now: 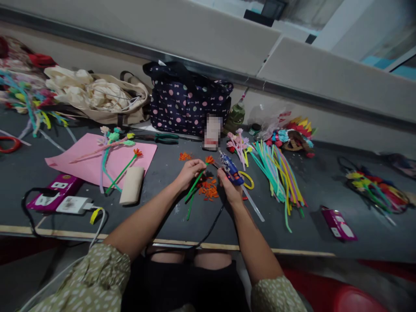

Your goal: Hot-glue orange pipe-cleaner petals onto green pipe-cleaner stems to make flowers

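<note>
A: What are the hands holding?

B: The left hand point(191, 171) is pinching a green pipe-cleaner stem point(194, 187) just below its orange flower head point(209, 160). The right hand point(229, 185) is gripping a blue hot glue gun point(229, 167). Both are hovering over the surface point(318, 182), midway along its near edge.

A: Why pinch so high?

B: Probably that is steadying the flower head while leaving it exposed to the nozzle, which is pointing toward the far edge just beside it.

A: And the orange pieces point(209, 189)?

B: They are lying loose below the hands, presumably for easy reach. A similar orange flower point(138, 153) is lying toward the left end, partly over a pink sheet point(81, 156).

A: What is escaping you?

B: Whether a finger is pressing the trigger. A yellow loop point(249, 180), maybe a scissor handle, is showing behind the gun, the rest hiding. Pixelation is covering an upright item point(212, 132) near the patterned bag point(188, 104). A black cord point(212, 223) is disappearing over the near edge.
</note>
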{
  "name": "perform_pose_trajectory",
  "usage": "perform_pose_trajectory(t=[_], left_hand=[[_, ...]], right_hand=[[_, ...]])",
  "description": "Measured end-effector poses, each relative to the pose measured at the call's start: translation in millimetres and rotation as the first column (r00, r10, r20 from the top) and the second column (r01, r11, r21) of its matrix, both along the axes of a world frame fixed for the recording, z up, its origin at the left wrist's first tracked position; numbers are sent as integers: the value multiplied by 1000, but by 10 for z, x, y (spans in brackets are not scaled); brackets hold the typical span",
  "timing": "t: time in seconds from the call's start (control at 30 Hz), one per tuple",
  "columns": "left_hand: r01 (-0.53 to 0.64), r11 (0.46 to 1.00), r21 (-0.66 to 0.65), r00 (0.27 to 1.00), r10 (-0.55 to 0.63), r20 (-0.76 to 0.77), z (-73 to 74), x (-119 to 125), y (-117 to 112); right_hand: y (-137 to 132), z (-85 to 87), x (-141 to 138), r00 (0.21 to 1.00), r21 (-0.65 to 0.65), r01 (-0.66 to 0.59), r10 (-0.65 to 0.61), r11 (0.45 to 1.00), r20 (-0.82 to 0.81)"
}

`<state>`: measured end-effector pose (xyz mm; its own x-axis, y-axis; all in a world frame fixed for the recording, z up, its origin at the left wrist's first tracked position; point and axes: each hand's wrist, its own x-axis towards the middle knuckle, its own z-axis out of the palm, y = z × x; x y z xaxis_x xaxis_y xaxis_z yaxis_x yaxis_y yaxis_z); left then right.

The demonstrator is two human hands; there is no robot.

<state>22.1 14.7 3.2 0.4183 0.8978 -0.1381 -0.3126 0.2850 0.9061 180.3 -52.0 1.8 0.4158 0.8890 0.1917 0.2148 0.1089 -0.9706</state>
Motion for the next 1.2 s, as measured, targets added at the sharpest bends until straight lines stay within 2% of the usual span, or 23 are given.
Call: perform_pose_trajectory(t=[0.23, 0.6, 1.07, 1.2], left_hand=[[94, 991, 91, 993, -87, -81, -9, 53, -61], [145, 977, 155, 985, -129, -113, 3, 48, -79], [181, 960, 212, 981, -161, -109, 19, 39, -84], [176, 964, 202, 982, -158, -104, -7, 44, -76]], right_hand=[[10, 86, -14, 996, 29, 45, -47, 999, 76], [-8, 51, 6, 947, 112, 21, -55, 994, 316], [-5, 18, 32, 946, 131, 1, -44, 991, 320], [-8, 25, 19, 959, 108, 44, -73, 993, 275]])
